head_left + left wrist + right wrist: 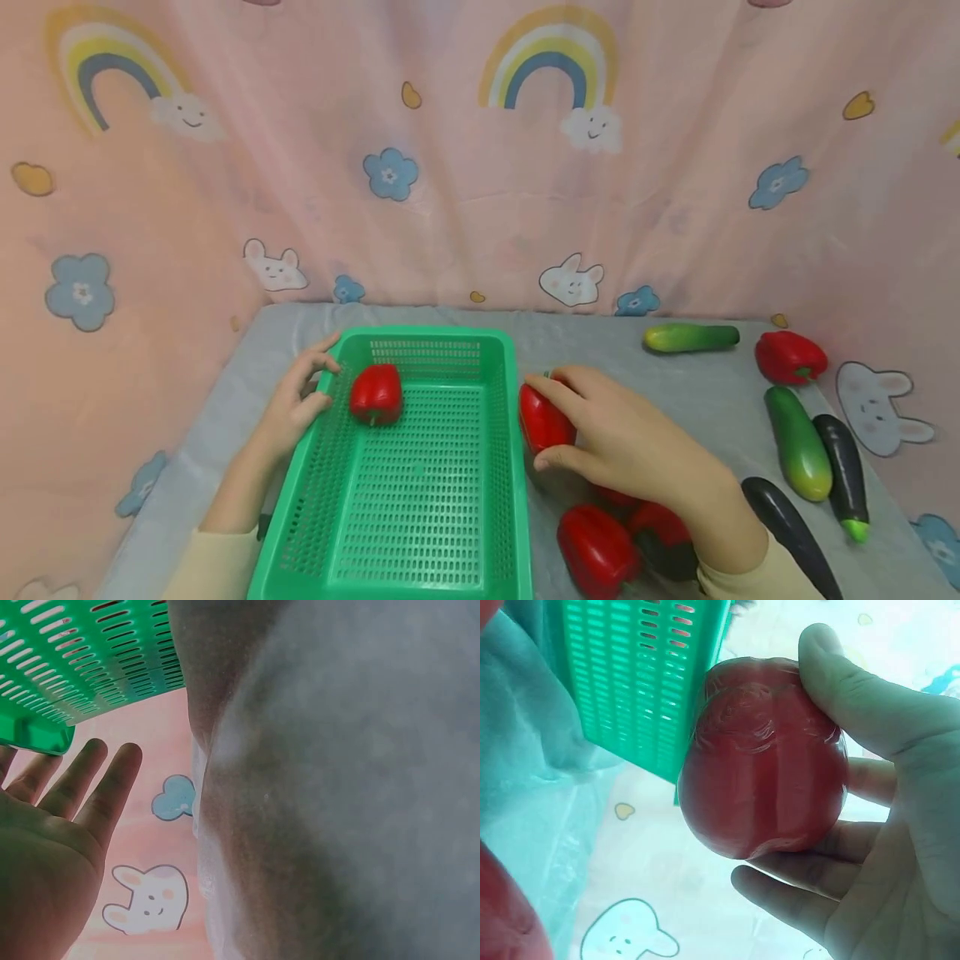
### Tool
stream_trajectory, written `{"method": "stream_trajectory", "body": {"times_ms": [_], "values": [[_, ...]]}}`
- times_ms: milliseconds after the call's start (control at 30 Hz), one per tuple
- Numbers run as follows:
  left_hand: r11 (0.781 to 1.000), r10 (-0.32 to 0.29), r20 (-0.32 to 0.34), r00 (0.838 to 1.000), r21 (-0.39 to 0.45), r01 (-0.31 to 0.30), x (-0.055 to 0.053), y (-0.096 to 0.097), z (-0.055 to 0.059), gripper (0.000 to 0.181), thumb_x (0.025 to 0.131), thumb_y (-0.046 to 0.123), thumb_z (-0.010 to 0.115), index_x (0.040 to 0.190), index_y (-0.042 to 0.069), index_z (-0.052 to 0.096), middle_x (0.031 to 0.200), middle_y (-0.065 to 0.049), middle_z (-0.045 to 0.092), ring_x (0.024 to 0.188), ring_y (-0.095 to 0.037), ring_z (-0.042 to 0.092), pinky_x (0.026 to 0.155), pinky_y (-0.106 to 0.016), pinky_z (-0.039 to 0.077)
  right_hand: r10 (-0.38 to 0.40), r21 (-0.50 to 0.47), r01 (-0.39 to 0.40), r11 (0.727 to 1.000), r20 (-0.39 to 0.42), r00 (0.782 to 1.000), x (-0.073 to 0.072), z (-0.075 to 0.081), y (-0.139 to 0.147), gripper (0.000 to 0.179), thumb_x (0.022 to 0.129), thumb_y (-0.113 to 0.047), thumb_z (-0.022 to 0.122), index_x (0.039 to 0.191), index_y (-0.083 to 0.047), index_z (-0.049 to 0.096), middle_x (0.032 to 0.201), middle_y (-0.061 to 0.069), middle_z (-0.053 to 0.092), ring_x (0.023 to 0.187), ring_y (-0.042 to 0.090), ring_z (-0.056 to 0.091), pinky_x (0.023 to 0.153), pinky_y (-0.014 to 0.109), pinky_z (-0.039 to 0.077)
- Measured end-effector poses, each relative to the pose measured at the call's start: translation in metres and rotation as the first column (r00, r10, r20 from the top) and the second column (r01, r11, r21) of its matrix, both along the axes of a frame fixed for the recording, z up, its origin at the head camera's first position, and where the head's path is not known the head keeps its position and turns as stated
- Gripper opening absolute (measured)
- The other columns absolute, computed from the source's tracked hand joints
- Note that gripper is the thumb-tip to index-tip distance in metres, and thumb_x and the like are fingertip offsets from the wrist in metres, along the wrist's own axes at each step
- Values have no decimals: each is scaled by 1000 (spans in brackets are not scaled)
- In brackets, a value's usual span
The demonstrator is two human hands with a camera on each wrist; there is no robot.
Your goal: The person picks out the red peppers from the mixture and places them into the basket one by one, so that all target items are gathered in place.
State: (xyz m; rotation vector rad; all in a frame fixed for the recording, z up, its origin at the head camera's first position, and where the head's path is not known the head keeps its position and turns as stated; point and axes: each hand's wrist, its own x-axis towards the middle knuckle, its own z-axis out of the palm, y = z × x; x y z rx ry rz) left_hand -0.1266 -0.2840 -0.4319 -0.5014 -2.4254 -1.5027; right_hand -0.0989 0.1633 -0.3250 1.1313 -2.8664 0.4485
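Note:
My right hand [600, 425] grips a red bell pepper [543, 417] just outside the right rim of the green basket [521, 500]. In the right wrist view, thumb and fingers wrap this glossy pepper [765, 765] close to the basket's slotted wall [630, 682]. My left hand [296, 400] rests its fingertips and thumb at the basket's left rim. The left wrist view shows its fingers [105, 795] fairly straight, by the basket's rim [45, 739]. Inside the basket, another red bell pepper [377, 394] lies near the back left corner.
More red peppers, one of them [597, 550] in front, lie beneath and before my right forearm. Farther right are a dark eggplant [791, 533], another eggplant [842, 467], a green zucchini [798, 442] and a red pepper [790, 357]. A yellow-green zucchini [690, 337] lies near the patterned curtain [465, 233].

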Motion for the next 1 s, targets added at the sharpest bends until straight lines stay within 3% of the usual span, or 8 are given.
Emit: {"method": "stream_trajectory", "body": {"times_ms": [200,300,500,767,1000], "values": [[1000,1,4,1000,15,-1,1,-1,0,38,83,-14,53,118,0,58,172,-15,41,136,-26,51,107,-73,40,39,-14,-40,999,-58,998,-3,9,-8,93,84,-57,90,160,-17,54,134,3,63,116,19,61,90,39,61],[1000,-6,-3,1000,15,6,0,-1,0,38,83,-13,53,118,0,59,172,-16,41,136,-23,51,106,-74,41,60,-21,-62,998,-92,994,-4,14,-13,91,84,-55,91,158,-17,55,134,3,64,116,19,61,91,39,60],[1000,4,14,1000,-16,-4,-1,-2,3,36,85,-11,52,118,1,58,173,-14,40,137,-19,51,107,-49,45,110,-45,-116,992,-119,987,-5,18,-25,92,85,-57,89,159,-15,55,132,4,64,116,19,61,91,39,60],[999,7,19,1000,-44,-6,1,-4,5,36,85,-12,51,118,1,58,173,-14,39,135,-13,51,106,-32,43,154,-65,-166,984,-160,975,-5,17,-34,91,87,-61,85,158,-12,56,126,4,64,110,17,60,88,36,58],[999,-2,10,1000,-35,2,1,-2,0,37,85,-13,52,118,1,58,172,-17,39,137,-19,52,106,-54,45,175,-59,-185,981,-148,973,-5,17,-41,94,87,-65,82,159,-10,55,122,4,64,107,17,60,88,36,57]]}}
